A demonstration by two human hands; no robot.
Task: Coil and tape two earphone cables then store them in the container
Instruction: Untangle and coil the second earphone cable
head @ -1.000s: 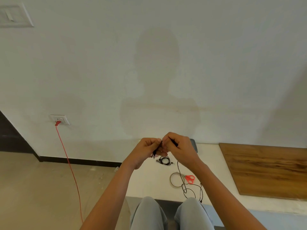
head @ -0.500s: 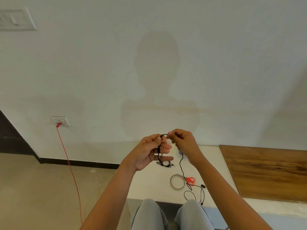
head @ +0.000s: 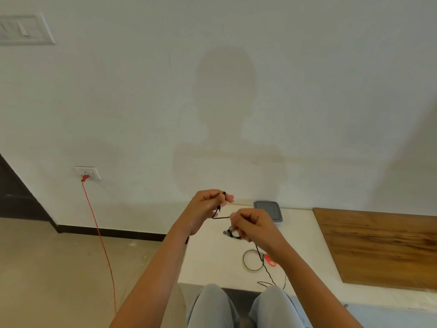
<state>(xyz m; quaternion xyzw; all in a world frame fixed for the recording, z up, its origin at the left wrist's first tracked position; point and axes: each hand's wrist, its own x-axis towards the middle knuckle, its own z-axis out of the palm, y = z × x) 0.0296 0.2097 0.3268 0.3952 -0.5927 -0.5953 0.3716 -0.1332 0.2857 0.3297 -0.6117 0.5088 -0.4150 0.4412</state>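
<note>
Ahead of me a pale wall [head: 307,91] fills most of the view, with my shadow [head: 224,95] on it and a socket [head: 87,173] low on the left, from which a red cord [head: 99,233] drops to the beige floor [head: 59,268]. Below that, the white desk [head: 208,261] runs along the wall, and a wooden board [head: 383,247] lies flat on its right part. My knees in grey trousers [head: 212,306] sit at the desk's near edge, and both bare forearms reach up from the bottom of the view. The grey-lidded container [head: 268,210] stands at the far edge of the desk by the wall, just beyond my right hand [head: 255,228]. My left hand [head: 205,209] is raised a little higher and to the left of it, the two close together above the desk. A tape roll [head: 253,259] lies flat nearer to me, with red scissors [head: 269,260] just beside it, partly behind my right wrist. Between the roll and the container lies the second earphone cable [head: 233,234], a small dark bundle half hidden by my right hand; whether it is taped I cannot tell. My left fingers [head: 228,198] are curled and pinch one end of the black earphone cable [head: 221,217], which runs across to my right fingers [head: 236,216], curled tight round it, and then hangs down past the tape roll to the near edge of the desk.
</note>
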